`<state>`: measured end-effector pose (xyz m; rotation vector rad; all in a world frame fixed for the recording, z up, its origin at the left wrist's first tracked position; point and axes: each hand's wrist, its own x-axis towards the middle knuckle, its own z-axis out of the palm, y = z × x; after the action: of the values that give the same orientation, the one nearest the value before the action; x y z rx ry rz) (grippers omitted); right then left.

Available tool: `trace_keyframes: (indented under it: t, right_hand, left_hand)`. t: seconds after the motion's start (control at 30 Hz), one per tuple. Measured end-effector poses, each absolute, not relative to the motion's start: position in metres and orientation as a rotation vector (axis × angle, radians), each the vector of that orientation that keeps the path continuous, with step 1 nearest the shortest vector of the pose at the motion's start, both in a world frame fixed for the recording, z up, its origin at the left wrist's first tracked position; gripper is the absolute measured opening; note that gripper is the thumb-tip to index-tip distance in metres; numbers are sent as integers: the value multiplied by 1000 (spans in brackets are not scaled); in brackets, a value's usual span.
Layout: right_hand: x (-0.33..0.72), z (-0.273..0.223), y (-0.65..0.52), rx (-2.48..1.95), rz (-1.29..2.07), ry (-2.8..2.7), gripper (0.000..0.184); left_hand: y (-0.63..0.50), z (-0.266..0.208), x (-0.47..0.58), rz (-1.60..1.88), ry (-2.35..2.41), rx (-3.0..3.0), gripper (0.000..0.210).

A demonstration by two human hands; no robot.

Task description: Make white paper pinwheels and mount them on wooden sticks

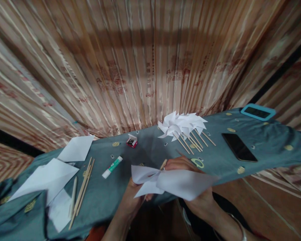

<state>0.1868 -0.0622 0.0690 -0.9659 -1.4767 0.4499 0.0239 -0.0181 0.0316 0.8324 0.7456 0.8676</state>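
Note:
A white paper pinwheel [185,182], with its blades folded in toward the middle, is held up over the table's near edge. My left hand [132,192] is closed on its left side from below, the fingertips partly hidden behind the paper. Around its right and far side my right hand [182,164] is closed, with fingers near the centre. A short end of a wooden stick [163,164] shows beside those fingers; the rest of it is hidden. Just beyond my right hand lies a pale green ring-shaped handle [197,163].
On the green cloth [150,147] lie finished pinwheels [183,124], a phone [239,147], a blue-framed device [258,111], a small red box [131,141], a glue stick [112,167], wooden sticks [82,190], a white pen-like object [73,197] and paper sheets [50,175]. A curtain [140,67] hangs behind.

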Motion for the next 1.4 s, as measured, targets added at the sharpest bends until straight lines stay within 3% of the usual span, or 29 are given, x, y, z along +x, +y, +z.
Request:
trace_keyframes:
  t: [1.4]
  right_hand:
    - [190, 74, -67, -952, 491, -1426, 13]
  left_hand:
    - [-21, 33, 15, 781, 787, 1032, 43]
